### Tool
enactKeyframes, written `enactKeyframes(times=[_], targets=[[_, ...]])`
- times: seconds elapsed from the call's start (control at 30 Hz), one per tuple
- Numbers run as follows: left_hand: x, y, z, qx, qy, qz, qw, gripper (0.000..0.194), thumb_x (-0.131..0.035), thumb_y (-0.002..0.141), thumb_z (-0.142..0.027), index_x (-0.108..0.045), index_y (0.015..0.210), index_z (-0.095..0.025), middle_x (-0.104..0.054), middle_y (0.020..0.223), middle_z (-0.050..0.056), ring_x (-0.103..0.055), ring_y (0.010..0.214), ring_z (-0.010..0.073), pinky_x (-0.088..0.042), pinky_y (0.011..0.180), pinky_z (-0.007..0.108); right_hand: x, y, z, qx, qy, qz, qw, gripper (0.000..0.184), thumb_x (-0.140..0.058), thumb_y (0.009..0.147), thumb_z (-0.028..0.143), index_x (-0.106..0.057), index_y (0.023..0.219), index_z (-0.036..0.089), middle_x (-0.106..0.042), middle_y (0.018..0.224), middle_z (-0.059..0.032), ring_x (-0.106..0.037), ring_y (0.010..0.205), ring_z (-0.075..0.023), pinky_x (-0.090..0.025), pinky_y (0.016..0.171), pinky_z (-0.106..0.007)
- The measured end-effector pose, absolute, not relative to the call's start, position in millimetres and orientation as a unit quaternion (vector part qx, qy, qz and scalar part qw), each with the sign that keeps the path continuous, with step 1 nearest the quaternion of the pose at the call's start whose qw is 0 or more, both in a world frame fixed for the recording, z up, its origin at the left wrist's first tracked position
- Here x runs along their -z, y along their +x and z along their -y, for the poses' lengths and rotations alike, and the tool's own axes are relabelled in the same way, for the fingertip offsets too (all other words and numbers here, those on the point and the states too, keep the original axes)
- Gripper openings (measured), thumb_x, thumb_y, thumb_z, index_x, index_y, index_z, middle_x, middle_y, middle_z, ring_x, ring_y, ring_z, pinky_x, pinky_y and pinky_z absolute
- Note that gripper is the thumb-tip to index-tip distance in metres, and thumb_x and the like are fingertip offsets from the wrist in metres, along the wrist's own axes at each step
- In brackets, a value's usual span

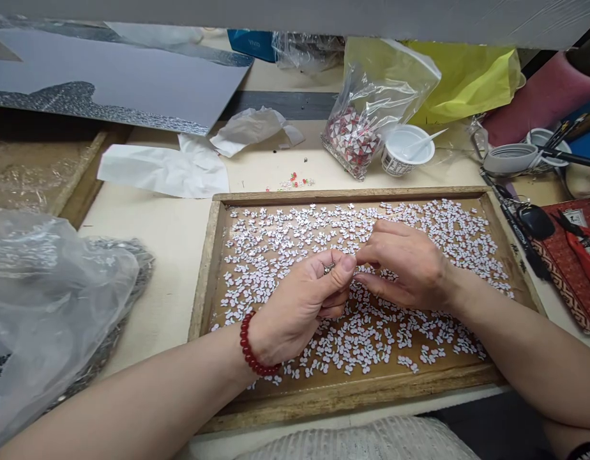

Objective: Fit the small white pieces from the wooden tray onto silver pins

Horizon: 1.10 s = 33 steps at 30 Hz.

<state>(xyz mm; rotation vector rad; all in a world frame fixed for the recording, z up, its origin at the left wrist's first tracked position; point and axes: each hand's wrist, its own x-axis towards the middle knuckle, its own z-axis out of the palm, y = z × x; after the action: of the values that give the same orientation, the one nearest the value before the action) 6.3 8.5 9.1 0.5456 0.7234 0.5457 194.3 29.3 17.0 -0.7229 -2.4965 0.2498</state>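
A shallow wooden tray lies in front of me, its bottom scattered with small white pieces of rounded, cherry-like outline. Above the middle of it my left hand, with a red bead bracelet at the wrist, is closed. A tiny metallic-looking bit shows between its thumb and curled fingers, too small to name. My right hand meets the left thumb with its fingertips pinched together. Whatever those fingertips hold, if anything, is hidden.
Behind the tray are a clear bag of red and white pieces, a white cup and crumpled paper. Several red-green bits lie nearby. Plastic bags fill the left side; red-handled pliers rest at right.
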Motion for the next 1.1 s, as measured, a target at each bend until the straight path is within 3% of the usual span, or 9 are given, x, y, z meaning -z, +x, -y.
enactKeyframes(times=[0.67, 1.1], targets=[[-10.3, 6.3, -7.5, -0.254, 0.262, -0.358, 0.859, 0.030, -0.067, 0.080, -0.037, -0.045, 0.073, -0.017, -0.033, 0.055, -0.008, -0.021, 0.048, 0.0047, -0.017, 0.042, 0.017, -16.1, 193.8, -26.4, -0.105, -0.257, 0.920, 0.278, 0.005, -0.054, 0.085, 0.019, -0.055, 0.088, 0.016, -0.057, 0.067, -0.0010, -0.044, 0.064, -0.0128, -0.040, 0.064, -0.028], [-10.1, 5.9, -10.3, -0.224, 0.218, -0.312, 0.897, 0.028, -0.060, 0.086, -0.035, -0.042, 0.074, -0.016, -0.025, 0.053, -0.010, -0.014, 0.045, 0.0034, -0.011, 0.039, 0.016, -16.2, 194.1, -26.8, -0.107, -0.253, 0.918, 0.284, 0.008, -0.056, 0.086, 0.023, -0.054, 0.084, 0.015, -0.052, 0.063, 0.0002, -0.039, 0.062, -0.0120, -0.038, 0.060, -0.027]])
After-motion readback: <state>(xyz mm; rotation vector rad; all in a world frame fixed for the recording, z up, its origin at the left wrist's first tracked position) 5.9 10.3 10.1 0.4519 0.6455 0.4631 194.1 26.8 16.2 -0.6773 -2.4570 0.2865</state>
